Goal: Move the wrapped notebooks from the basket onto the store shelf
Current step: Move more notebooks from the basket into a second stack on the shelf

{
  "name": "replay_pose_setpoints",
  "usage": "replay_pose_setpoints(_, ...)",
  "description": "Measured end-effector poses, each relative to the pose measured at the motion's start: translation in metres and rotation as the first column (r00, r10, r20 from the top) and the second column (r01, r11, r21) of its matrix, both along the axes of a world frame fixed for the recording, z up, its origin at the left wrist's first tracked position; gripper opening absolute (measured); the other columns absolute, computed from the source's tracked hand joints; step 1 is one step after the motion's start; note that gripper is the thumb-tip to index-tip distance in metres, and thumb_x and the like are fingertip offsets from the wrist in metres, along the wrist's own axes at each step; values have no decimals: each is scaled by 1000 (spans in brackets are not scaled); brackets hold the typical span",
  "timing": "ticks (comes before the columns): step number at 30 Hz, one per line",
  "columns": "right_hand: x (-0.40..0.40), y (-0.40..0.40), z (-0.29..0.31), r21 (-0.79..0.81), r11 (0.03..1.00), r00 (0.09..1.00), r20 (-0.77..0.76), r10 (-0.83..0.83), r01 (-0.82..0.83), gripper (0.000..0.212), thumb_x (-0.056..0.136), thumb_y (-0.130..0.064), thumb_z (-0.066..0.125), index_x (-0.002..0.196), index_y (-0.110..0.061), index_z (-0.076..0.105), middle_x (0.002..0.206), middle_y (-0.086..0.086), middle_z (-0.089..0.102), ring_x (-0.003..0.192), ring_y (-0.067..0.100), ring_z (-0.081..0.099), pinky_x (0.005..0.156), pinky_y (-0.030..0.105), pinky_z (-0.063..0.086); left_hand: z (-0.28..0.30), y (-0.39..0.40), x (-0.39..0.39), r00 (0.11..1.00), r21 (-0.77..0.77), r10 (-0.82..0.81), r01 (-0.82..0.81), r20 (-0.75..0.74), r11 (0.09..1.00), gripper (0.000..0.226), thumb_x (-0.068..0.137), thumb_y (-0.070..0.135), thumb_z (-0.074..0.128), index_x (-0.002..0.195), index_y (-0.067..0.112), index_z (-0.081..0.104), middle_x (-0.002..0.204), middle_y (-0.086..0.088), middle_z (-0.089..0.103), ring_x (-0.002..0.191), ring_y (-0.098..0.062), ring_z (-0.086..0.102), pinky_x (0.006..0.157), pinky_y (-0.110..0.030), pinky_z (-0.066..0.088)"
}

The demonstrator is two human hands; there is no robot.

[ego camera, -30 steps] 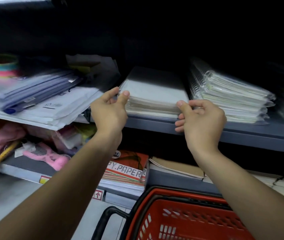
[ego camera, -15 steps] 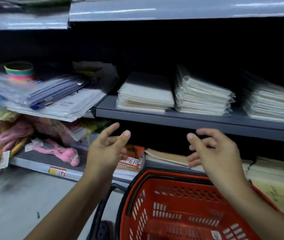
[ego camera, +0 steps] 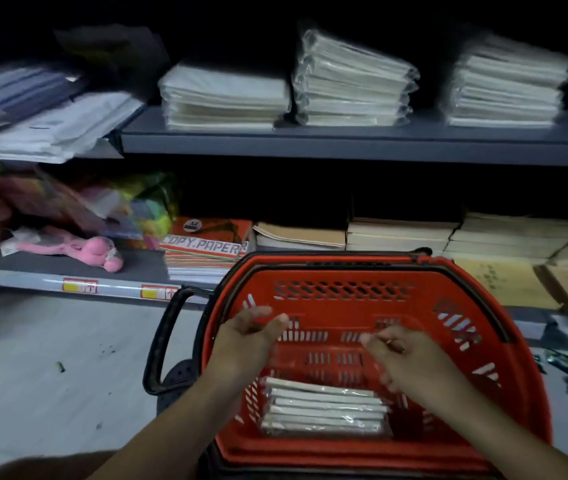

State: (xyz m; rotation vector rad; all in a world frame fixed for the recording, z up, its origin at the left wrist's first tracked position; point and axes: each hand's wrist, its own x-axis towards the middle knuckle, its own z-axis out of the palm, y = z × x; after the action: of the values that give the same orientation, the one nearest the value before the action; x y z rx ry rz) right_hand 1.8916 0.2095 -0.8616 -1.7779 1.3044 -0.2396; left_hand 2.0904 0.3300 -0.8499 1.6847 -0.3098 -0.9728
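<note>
Shelf (ego camera: 345, 143) stacked with wrapped notebooks (ego camera: 223, 98) above grey floor (ego camera: 50, 375)

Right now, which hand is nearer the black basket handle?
Left. The left hand hovers over the basket's left side, close to the black handle; the right hand hovers right of centre over the red basket.

Two bare forearms enter from the lower edge, no sleeves showing on either; the left hand (ego camera: 246, 336) wears nothing visible; the right hand (ego camera: 405, 358) carries a thin ring (ego camera: 401, 348) on one finger, blurred by motion.
</note>
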Motion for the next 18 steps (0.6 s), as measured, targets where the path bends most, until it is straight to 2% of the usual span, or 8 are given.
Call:
replay_pose_setpoints(3,3,-9,-17,-3,1000,994,-104,29,-30,30,94,-46,62,76,-22,66,64,-3,69,70,19,69,70,34,54,-20,-8,-8,998,100,-57,53,37,994,24,87,17,75,109,11,67,82,-1,65,67,-13,60,61,-22,51)
replay_pose_setpoints(6,1,-13,-34,29,999,977,-209,45,-39,37,97,-47,57,71,-20,62,70,-3,67,78,21,66,67,30,45,-46,-9,-8,988,271,-115,83,103,959,17,86,19,77,100,18,67,85,5,67,80,-14,64,78,-30,54)
replay_pose_setpoints(8,-2,-13,-46,103,994,963,-263,64,-37,45,98,-48,54,64,-19,56,67,-3,62,80,24,65,62,27,42,-58,-5,-7,978,388,-166,105,128,916,15,87,18,75,81,24,63,72,2,65,67,-17,63,72,-31,59)
replay_pose_setpoints(9,-4,-11,-52,155,987,955,-285,84,-40,45,98,-51,52,70,-18,61,73,0,66,85,25,68,65,27,45,-64,-2,-7,970,435,-201,123,138,892,22,88,19,73,74,28,60,65,2,64,61,-17,63,66,-29,59)
replay_pose_setpoints(11,-5,-5,-59,247,968,937,-324,130,-49,48,97,-57,50,97,-15,74,99,6,75,100,26,69,82,28,52,-71,2,-7,951,497,-278,178,135,849,25,91,24,70,68,27,59,59,3,64,58,-18,64,62,-30,56)
replay_pose_setpoints(12,-5,-1,-61,291,956,931,-336,143,-42,50,98,-56,50,108,-13,74,108,7,75,103,26,68,88,28,51,-73,3,-7,939,519,-318,210,128,829,25,92,27,67,68,24,61,57,4,63,57,-17,63,60,-29,53)
replay_pose_setpoints(15,-2,7,-62,391,919,953,-294,71,52,44,99,-48,53,117,-11,70,121,7,71,101,23,63,90,25,44,-72,6,-10,922,538,-370,257,111,803,26,96,31,62,74,17,68,55,10,61,54,-9,58,56,-21,45)
replay_pose_setpoints(18,-1,8,-61,410,901,965,-261,-34,143,21,99,-34,58,98,-15,65,112,6,68,97,21,59,89,25,42,-70,8,-12,907,546,-396,261,144,796,25,98,34,57,85,17,71,65,12,64,60,-4,60,53,-16,41)
